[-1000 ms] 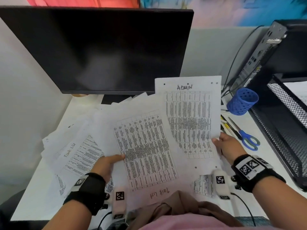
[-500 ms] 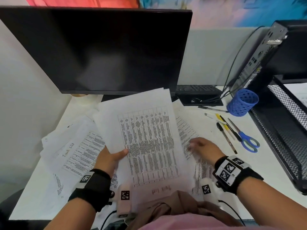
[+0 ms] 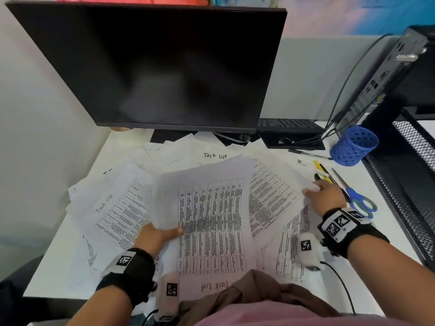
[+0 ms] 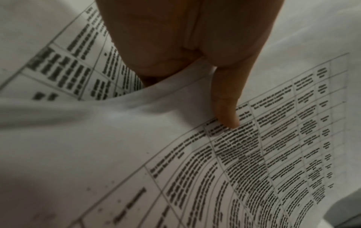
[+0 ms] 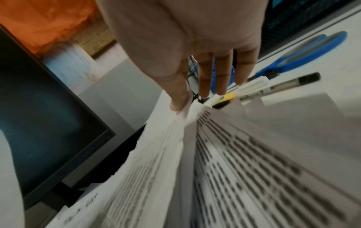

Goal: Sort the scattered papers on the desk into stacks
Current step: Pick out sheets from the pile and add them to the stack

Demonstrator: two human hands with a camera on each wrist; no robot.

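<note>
Printed table sheets lie scattered over the white desk (image 3: 58, 267): a "Task List" sheet (image 3: 117, 212) at the left, another (image 3: 215, 156) at the back, more at the right (image 3: 270, 191). My left hand (image 3: 162, 234) grips a raised sheaf of sheets (image 3: 211, 220) at its left edge. Its thumb (image 4: 226, 108) lies on top of the sheaf (image 4: 254, 154) and the fingers are hidden beneath. My right hand (image 3: 324, 196) rests at the right edge of the right-hand sheet. Its fingers (image 5: 220, 74) are straight, and the thumb (image 5: 179, 101) touches a lifted paper corner (image 5: 185, 111).
A black monitor (image 3: 164, 67) stands at the back with a keyboard (image 3: 287, 124) behind it. Right of the papers are a blue pen cup (image 3: 355, 145), pens (image 3: 322, 170) and blue scissors (image 3: 357, 198). A black mesh tray (image 3: 412, 184) and a computer box (image 3: 381, 78) line the right side.
My right hand no longer holds the raised "ADMIN" sheet; it dropped to the desk and slid right to the paper edge. My left hand lifted its sheaf.
</note>
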